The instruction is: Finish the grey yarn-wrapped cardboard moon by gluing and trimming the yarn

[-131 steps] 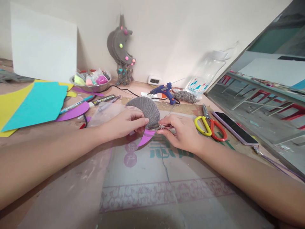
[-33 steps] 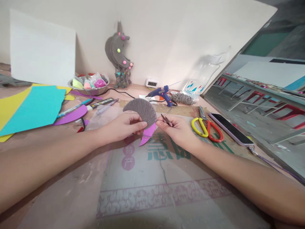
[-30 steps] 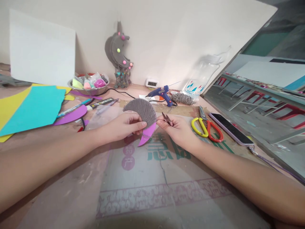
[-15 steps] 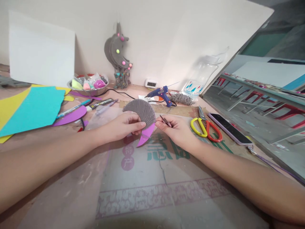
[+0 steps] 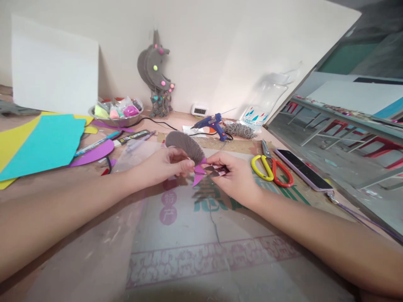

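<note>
My left hand [image 5: 168,165] pinches a crescent-shaped piece [image 5: 185,145] wrapped in grey yarn, with its purple foam tip [image 5: 199,174] still bare. The crescent is tilted flatter, held just above the table. My right hand [image 5: 233,176] is closed on small dark thread snips [image 5: 216,170], whose blades point left and touch the purple tip at the edge of the yarn wrapping.
Yellow-and-red scissors [image 5: 272,170] and a phone [image 5: 301,169] lie to the right. A blue glue gun [image 5: 212,124], a yarn bundle [image 5: 241,130] and a plastic jar [image 5: 266,102] sit behind. Coloured foam sheets [image 5: 40,140], pens and a metal bowl [image 5: 116,114] are at left. A finished moon ornament [image 5: 156,77] leans on the wall.
The crescent has tipped down from nearly upright to flatter. My right hand has turned the snips from pointing up to pointing left and brought them onto the purple tip.
</note>
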`<state>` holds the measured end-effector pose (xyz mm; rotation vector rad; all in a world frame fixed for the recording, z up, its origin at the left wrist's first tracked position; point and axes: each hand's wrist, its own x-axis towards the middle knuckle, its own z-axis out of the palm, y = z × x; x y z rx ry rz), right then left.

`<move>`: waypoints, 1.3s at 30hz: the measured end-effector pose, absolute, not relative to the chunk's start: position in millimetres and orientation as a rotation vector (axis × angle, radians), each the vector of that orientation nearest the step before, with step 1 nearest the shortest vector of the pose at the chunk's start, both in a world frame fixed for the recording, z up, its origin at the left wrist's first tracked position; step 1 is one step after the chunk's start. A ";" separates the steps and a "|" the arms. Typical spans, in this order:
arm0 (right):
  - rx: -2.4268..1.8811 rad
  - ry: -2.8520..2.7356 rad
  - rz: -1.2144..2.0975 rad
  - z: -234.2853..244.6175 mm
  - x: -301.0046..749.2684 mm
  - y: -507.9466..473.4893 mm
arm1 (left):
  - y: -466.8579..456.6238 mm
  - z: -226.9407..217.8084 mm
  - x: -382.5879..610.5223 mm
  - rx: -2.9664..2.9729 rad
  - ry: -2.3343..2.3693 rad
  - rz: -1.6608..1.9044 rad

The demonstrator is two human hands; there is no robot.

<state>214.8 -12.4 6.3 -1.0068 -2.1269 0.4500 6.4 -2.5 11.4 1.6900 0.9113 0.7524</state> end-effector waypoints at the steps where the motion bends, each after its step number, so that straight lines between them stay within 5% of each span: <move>1: -0.985 -2.150 0.363 6.7 216.4 -13.5 | -4.0 12.8 6.3 1.675 0.909 0.745; 10: -0.685 -2.453 -0.284 10.0 221.7 -12.7 | -14.5 14.5 4.0 1.725 0.934 0.789; 25: -1.143 -2.174 0.501 4.2 219.1 3.0 | -5.9 16.5 4.7 1.783 1.108 0.875; 39: -1.086 -2.066 0.511 13.4 211.8 -3.7 | -4.4 12.2 6.4 1.863 0.976 0.806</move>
